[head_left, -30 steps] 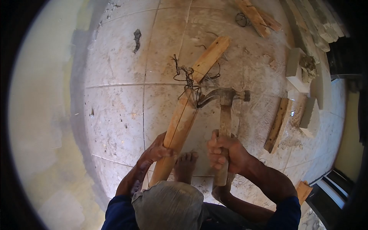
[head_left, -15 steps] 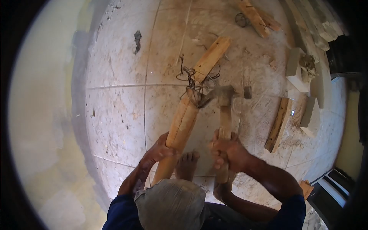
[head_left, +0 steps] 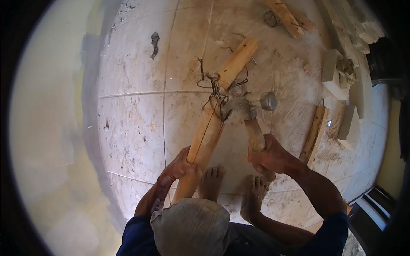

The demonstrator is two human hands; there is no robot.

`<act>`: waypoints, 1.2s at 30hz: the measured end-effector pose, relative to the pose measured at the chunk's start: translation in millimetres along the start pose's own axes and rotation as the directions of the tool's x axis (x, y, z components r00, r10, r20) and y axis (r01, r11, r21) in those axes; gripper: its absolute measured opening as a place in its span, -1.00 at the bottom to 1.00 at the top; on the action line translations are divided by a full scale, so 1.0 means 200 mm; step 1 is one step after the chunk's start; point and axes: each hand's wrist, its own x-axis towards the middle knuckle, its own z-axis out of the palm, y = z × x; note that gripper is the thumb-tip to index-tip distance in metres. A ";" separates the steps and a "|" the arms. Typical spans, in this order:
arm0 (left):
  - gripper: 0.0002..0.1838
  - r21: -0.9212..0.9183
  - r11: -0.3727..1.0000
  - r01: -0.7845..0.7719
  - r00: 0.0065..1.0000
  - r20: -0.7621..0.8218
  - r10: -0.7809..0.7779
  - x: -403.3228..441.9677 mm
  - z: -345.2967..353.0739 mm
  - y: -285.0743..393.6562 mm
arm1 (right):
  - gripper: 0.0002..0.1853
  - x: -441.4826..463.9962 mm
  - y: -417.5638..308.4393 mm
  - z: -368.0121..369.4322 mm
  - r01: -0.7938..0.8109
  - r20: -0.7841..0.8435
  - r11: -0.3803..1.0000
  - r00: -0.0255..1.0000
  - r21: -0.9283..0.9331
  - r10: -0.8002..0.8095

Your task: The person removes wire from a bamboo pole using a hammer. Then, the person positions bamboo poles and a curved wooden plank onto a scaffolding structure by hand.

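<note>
My left hand (head_left: 184, 165) is wrapped round a long wooden piece (head_left: 204, 138) that slants up from beneath the cap. Tangled wire (head_left: 217, 96) sits at its far end. My right hand (head_left: 270, 157) grips the handle of a claw hammer (head_left: 241, 106). The hammer's claw touches the wire at the wood's end, while its round face is tilted up toward the camera. Just beyond the wire lies a shorter board (head_left: 238, 62) with nails in it.
Boards (head_left: 285, 17) and a wire coil (head_left: 270, 18) lie at the top. Pale blocks (head_left: 335, 74) and a narrow board (head_left: 314, 132) are on the right. My feet (head_left: 211, 183) rest on the tiled floor behind the wood. A wall (head_left: 51, 128) stands on the left.
My right hand has moved up and to the right. The hammer has tilted, its head turning so that the round face shows. My left hand keeps its hold on the wood.
</note>
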 end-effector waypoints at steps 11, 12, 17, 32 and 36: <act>-0.25 0.003 1.000 -0.019 0.997 0.077 0.019 0.00 0.01 -0.01 | -0.67 0.01 -0.14 -0.17 0.149 -0.078 0.705 0.957 -0.693 -0.279; -0.24 0.018 0.999 -0.035 0.997 0.070 0.034 0.00 0.01 -0.01 | -0.69 0.01 -0.18 -0.18 0.149 -0.070 0.647 0.951 -0.748 -0.301; -0.26 -0.088 0.996 -0.035 0.997 0.070 0.041 0.01 0.00 -0.03 | -0.77 -0.02 -0.15 -0.12 0.259 0.002 0.605 0.920 -0.753 -0.392; -0.32 -0.213 0.977 0.029 0.995 0.094 -0.009 0.07 -0.05 -0.12 | -0.85 -0.14 -0.21 -0.07 0.106 0.239 -0.273 0.822 -0.956 -0.517; -0.33 -0.210 0.978 0.015 0.999 0.038 -0.007 0.03 -0.01 -0.05 | -0.89 -0.03 -0.30 -0.08 0.114 0.435 -0.587 0.784 -0.801 -0.442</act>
